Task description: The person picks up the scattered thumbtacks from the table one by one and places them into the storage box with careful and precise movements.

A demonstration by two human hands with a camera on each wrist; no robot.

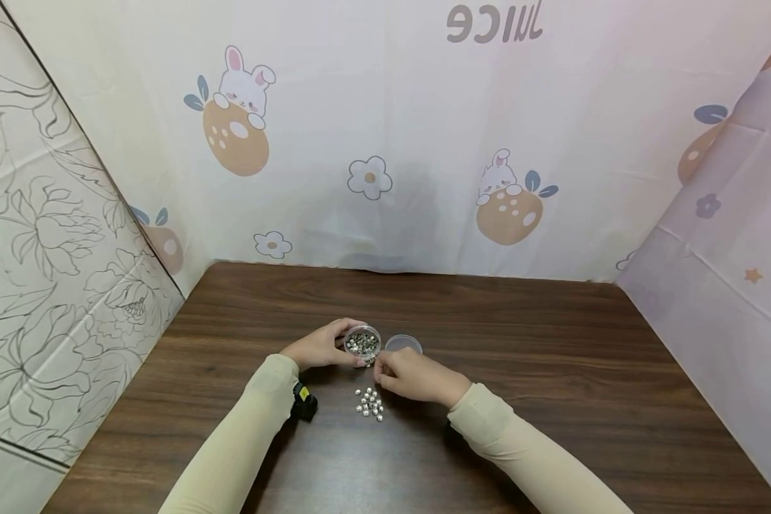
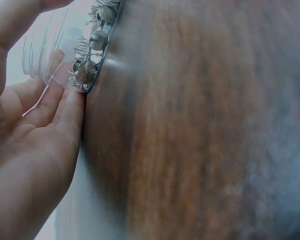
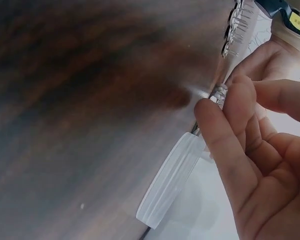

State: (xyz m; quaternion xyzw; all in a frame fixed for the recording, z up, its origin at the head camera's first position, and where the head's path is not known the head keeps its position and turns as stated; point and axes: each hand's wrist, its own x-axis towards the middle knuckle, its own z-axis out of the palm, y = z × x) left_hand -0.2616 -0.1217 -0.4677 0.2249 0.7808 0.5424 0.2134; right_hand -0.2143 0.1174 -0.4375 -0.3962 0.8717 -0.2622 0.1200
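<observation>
Snugly, the left hand (image 1: 324, 346) grips a round, clear jar (image 2: 46, 47), with its thumb and fingers curled around the side. Think of the jar as the middle of a clock, as the head view sees it: the left hand comes in from 9 o'clock. It seems to hold on so the jar will not tip, for its base looks to be on the brown table (image 1: 520, 357).

Lots of shiny tacks (image 1: 363, 344) lie jumbled in the jar. Its clear lid (image 1: 403, 343) is off, lying on the table at 3 o'clock, maybe put there to leave the top free and be easy to reach.

The right hand (image 1: 414, 375) is at about 4 o'clock. Its fingers are bent and the tips are right by the jar's near side. Shiny metal shows at the tips, but I cannot tell if they pinch a tack or if it is just tacks seen through the jar.

At 6 o'clock, near the jar, is a loose bunch of tacks (image 1: 370, 401). Some sit on their flat heads with the sharp points up, so they probably stay put but could poke a finger. That spot is easy for both hands to get to.
</observation>
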